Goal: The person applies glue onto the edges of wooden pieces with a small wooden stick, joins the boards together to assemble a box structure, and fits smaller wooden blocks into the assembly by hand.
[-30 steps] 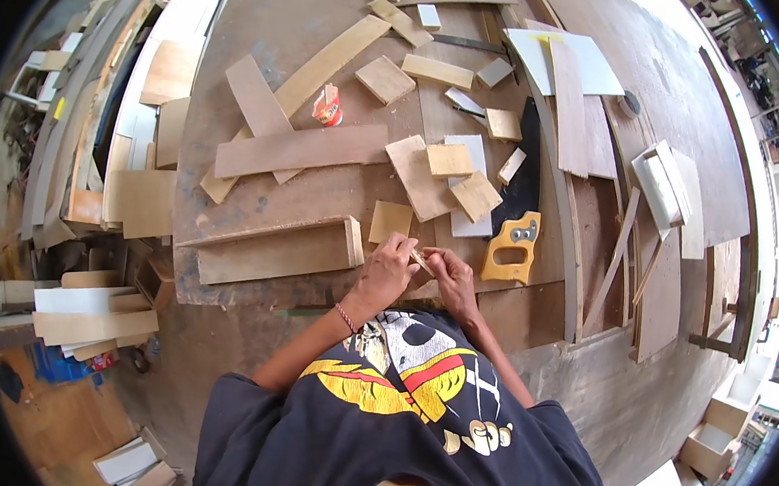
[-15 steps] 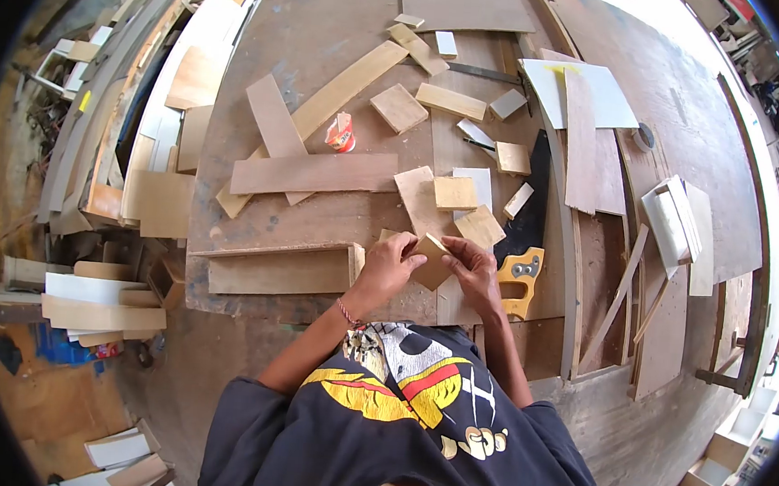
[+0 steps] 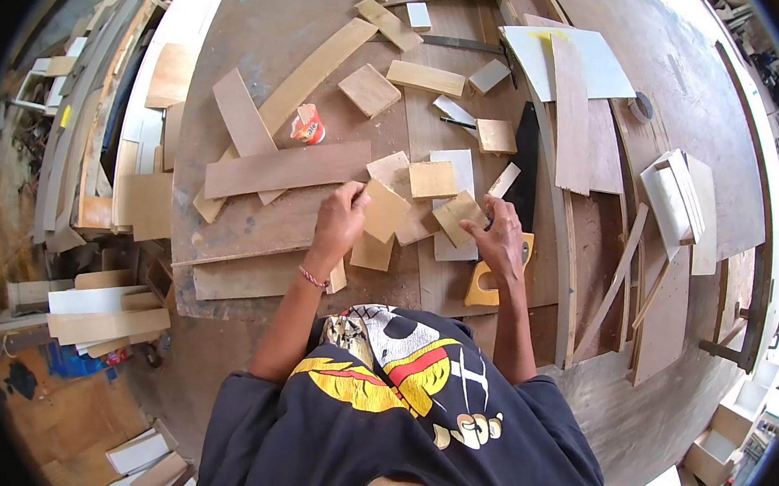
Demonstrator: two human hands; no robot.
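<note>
My left hand (image 3: 342, 217) pinches the left edge of a thin square wooden piece (image 3: 386, 210). Under that piece, another flat wooden piece (image 3: 372, 254) sticks out toward me. My right hand (image 3: 502, 242) has its thumb and forefinger apart, with the thumb at the corner of a square wooden block (image 3: 460, 218); whether it presses on it I cannot tell. Below this hand lies a handsaw with a yellow handle (image 3: 484, 286), partly covered by the hand and wrist. A second wooden block (image 3: 434, 180) rests just beyond, beside a white strip (image 3: 458, 168).
Long boards (image 3: 286, 168) cross on the left of the worktable (image 3: 232, 42), near a red and white cup (image 3: 307, 126). A wooden frame piece (image 3: 252, 274) lies at the front edge. White panels (image 3: 569, 61) and stacked strips (image 3: 672, 209) are on the right.
My hands have moved apart. The square piece, held by both hands before, is now in my left hand alone, farther forward. My right hand has moved to the block near the saw.
</note>
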